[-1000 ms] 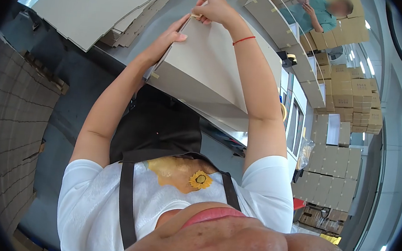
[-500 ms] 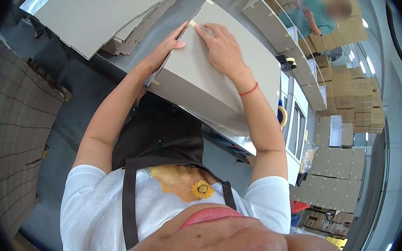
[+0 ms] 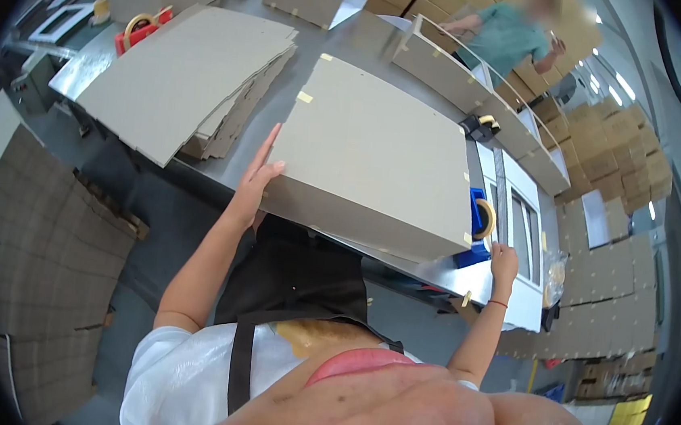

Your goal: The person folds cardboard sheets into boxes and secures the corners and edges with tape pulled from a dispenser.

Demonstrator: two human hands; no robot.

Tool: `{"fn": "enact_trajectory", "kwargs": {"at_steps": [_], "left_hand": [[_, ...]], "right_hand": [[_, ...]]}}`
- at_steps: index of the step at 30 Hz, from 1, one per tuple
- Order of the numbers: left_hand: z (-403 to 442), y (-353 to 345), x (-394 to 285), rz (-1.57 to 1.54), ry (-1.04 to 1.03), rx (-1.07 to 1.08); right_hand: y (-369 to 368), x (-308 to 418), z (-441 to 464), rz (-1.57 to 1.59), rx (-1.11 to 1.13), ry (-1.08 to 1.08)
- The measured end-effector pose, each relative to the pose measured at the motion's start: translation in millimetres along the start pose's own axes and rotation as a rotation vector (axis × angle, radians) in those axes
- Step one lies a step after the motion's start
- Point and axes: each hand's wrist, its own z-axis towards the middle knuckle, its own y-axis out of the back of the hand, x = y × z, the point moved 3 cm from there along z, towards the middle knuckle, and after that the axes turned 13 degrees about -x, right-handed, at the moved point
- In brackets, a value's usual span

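A large grey cardboard box (image 3: 378, 151) lies on the metal table before me, with small pieces of yellowish tape on its corners and edges. My left hand (image 3: 258, 177) rests against the box's left side, fingers stretched out and thumb at the top edge. To the right of the box stands a blue tape dispenser (image 3: 473, 252) holding a roll of tape (image 3: 485, 219). Just beside the dispenser is my right hand (image 3: 504, 262), its fingers closed together. Whatever is between those fingers is too small to make out.
Stacked grey cardboard sheets (image 3: 190, 78) lie at left, near a red tape dispenser (image 3: 142, 31). White frame-like panels (image 3: 523, 269) and a black dispenser (image 3: 480, 127) lie at right. Open boxes (image 3: 442, 64) line the far edge, where a person in green (image 3: 506, 37) stands.
My right hand has left the top of the box and moved right to the blue tape dispenser. My left hand has slid back along the box's left side. The view has shifted.
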Motion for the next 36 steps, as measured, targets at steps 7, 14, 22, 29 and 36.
{"fn": "enact_trajectory", "kwargs": {"at_steps": [7,14,22,29,36], "left_hand": [[5.7,0.8,8.4,0.011,-0.100,-0.097],[7.8,5.2,16.6,-0.007,-0.067,-0.108],[11.3,9.5,22.1,-0.058,-0.033,-0.125],[6.1,6.6,12.1,-0.009,-0.008,-0.137],[9.7,11.6,18.4,-0.007,-0.027,-0.154]], "right_hand": [[-34.0,-46.7,1.5,0.571,0.370,-0.439],[-9.9,-46.2,12.4,0.856,0.483,-0.464],[-9.4,-57.1,-25.7,0.571,0.335,-0.368],[8.4,-23.6,-38.1,0.718,0.251,-0.692],[-26.5,-43.1,-64.6,0.205,0.335,-0.266]]}}
